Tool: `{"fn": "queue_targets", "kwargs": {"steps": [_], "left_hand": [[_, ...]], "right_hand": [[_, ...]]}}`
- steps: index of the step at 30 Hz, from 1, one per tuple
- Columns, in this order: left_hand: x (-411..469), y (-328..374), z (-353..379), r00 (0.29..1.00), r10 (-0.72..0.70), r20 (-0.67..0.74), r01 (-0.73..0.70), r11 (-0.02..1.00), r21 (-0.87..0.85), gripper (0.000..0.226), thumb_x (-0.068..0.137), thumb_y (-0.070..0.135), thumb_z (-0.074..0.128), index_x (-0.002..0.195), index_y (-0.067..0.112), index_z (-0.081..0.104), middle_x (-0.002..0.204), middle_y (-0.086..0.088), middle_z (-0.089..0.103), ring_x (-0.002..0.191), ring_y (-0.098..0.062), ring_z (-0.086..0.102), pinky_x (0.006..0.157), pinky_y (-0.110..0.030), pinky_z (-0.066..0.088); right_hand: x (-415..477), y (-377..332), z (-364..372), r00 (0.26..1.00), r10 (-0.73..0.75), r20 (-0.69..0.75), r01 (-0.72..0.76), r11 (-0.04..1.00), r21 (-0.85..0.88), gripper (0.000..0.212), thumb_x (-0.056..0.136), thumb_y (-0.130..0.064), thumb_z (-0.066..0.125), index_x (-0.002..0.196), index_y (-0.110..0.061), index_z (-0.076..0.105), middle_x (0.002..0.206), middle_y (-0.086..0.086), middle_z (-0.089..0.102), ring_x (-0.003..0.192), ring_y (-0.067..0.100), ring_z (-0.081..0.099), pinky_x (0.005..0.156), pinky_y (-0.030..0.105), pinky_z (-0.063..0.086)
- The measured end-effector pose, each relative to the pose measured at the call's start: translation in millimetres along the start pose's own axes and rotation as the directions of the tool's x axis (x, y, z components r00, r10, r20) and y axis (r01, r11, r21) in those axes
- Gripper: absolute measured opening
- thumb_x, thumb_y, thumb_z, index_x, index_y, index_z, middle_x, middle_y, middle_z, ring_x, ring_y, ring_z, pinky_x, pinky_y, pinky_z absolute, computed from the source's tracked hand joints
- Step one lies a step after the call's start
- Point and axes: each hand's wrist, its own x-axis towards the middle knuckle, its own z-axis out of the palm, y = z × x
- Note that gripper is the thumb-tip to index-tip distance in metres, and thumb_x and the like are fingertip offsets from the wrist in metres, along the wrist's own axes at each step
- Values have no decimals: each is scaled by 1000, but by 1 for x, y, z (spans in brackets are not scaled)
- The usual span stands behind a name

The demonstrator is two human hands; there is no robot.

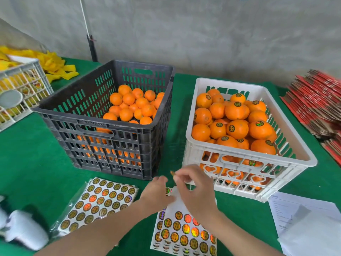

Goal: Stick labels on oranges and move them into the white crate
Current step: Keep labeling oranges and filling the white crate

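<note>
Nearest, on the green table [27, 145]: an open label sheet [184, 231] of round gold and holographic stickers, its upper rows already bare.

Left hand [156, 191] lies on the top part of this sheet, fingers bent down onto it. Cannot tell whether it pinches the paper or only presses it.

Right hand [196, 183] is raised just above the sheet, fingers curled, with thumb and forefinger pinching a single label [172, 172]. The label is blurred and its print is not readable.

Left of the hands: a second label sheet [99, 202], full, in a clear sleeve. Beyond it, at the lower left edge, a white object [24, 230], blurred.

Lower right: loose white papers [304, 217].

Middle distance: a black crate [73, 115], left of centre, holds oranges [132, 106] with no stickers visible, heaped toward its right side.

Just beside it, apart by a strip of green, is the white crate [228, 83]. It is heaped nearly to the rim with labelled oranges [237, 127], many showing a round sticker on top.

Far left: a white grid basket [24, 78] with yellow contents, and yellow foam pieces [55, 67] behind it.

Far right: a stack of flat red cartons [313, 102].

Behind everything is a grey wall [203, 34], with a dark pole [93, 48] standing against it.
</note>
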Motion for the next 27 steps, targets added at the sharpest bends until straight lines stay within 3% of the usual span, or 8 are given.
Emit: {"fn": "queue_targets", "kwargs": {"steps": [4,6,11,14,19,22,25,27], "left_hand": [[-26,15,-77,841,429,-331,-499,851,-164,16,82,18,63,78,32,57,62,14,49,52,-4,45,54,-14,33],[-32,20,-123,799,450,-399,-556,806,-205,8,83,18,60,81,18,68,58,8,57,47,-3,47,50,-11,34],[-15,11,-222,790,351,-502,-513,827,-230,22,90,0,58,78,15,68,60,9,61,48,0,51,50,-13,40],[21,-6,-266,897,235,-373,-339,909,-242,20,90,-9,51,90,0,69,70,-6,64,45,-1,54,43,-15,42],[97,-34,-301,976,165,-141,-184,973,-139,35,88,-12,43,85,12,68,76,-3,68,53,-6,63,46,-18,49],[154,-41,-297,982,189,10,-189,978,85,28,88,-8,45,103,1,68,90,-10,67,71,-19,64,53,-20,49],[211,-44,-282,978,170,118,-202,909,364,10,91,10,56,99,7,62,91,-12,60,74,-20,56,59,-24,41],[246,-44,-266,975,136,176,-207,844,494,18,93,21,57,100,4,59,93,-13,59,83,-26,56,68,-33,42]], "right_hand": [[47,-32,-8,980,-173,-97,181,980,82,10,84,-6,60,91,-12,64,84,-4,62,82,-1,56,73,10,43],[69,-41,-5,973,-204,-109,218,967,132,16,86,-7,57,100,-15,59,91,-5,63,89,1,59,79,14,46],[132,-60,16,953,-293,-80,301,946,123,24,90,-4,49,113,-11,51,103,-3,61,100,5,59,88,17,47],[168,-66,34,939,-342,-43,343,939,34,24,90,3,47,111,-3,55,102,1,63,98,11,59,87,24,48],[221,-64,63,957,-257,137,263,965,-26,35,89,9,39,118,-5,52,109,10,63,105,22,58,90,42,46],[241,-50,77,971,-116,209,137,987,-88,42,91,7,36,125,-14,47,115,8,60,110,22,54,91,39,43],[249,-33,86,966,12,257,22,992,-127,46,93,5,35,132,-20,39,115,4,56,111,18,51,92,34,41],[251,-25,88,961,59,270,-26,992,-126,45,96,2,35,134,-22,36,109,-4,54,106,13,51,93,33,43]]}}
